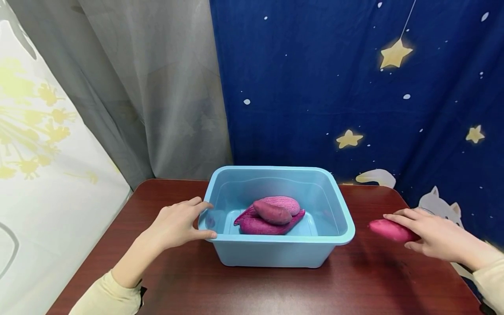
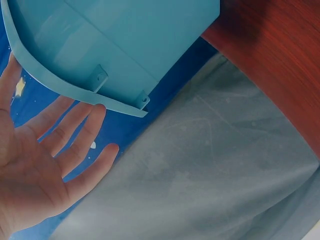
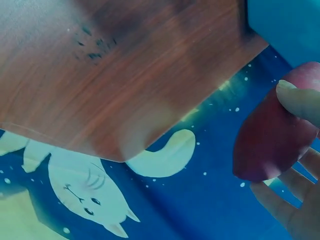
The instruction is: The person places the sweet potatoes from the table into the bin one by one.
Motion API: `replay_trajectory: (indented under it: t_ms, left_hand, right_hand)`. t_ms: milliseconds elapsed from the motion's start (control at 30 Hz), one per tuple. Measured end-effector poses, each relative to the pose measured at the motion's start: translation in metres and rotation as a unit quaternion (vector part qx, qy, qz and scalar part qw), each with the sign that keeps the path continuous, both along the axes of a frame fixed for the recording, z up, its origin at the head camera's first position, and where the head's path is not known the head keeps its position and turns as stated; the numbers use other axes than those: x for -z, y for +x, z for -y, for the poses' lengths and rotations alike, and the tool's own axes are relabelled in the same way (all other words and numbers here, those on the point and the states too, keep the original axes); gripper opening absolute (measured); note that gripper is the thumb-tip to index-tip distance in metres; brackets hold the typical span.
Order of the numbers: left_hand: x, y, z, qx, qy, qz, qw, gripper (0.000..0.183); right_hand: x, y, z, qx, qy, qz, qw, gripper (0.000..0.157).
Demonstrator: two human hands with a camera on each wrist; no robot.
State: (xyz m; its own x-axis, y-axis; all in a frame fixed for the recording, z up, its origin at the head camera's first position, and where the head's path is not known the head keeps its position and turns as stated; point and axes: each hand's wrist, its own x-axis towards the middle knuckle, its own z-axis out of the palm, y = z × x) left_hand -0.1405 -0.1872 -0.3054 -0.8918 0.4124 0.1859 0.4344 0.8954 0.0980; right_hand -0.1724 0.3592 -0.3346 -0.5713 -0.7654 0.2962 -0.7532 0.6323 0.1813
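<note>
A light blue plastic basin stands on the table, with several reddish-purple sweet potatoes piled on its floor. My left hand rests at its left end, thumb on the near rim and a finger over the left rim. The left wrist view shows that palm with its fingers spread and mostly straight, some fingertips touching the rim. To the right of the basin, my right hand holds another pink-red sweet potato above the table. The right wrist view shows the thumb across this sweet potato, with fingers beneath.
The dark red-brown wooden table has rounded far corners. Behind it hang a grey curtain and a blue star-patterned curtain. White cloth with yellow prints hangs at the left. Dark marks show on the tabletop.
</note>
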Motion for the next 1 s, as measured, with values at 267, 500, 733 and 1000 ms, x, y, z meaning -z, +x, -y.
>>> replay_trajectory:
  t_ms: [267,500,733,1000]
  left_hand:
    - [0.000,0.000,-0.001,0.002,0.000,0.001,1.0000,0.061]
    - [0.000,0.000,-0.001,0.003,0.000,-0.001,1.0000,0.061]
    - [0.000,0.001,-0.001,0.003,0.000,-0.005,1.0000,0.060]
    - [0.000,0.001,-0.001,0.002,-0.002,-0.004,1.0000,0.061]
  right_hand:
    - [-0.010,-0.001,0.002,0.000,0.002,-0.014,1.000,0.066]
    - [-0.022,-0.001,0.004,0.022,0.021,-0.012,0.999,0.072]
    - [-0.035,-0.001,0.008,0.031,0.021,-0.003,0.999,0.061]
    - [-0.046,-0.004,0.011,0.020,0.027,-0.024,0.999,0.065]
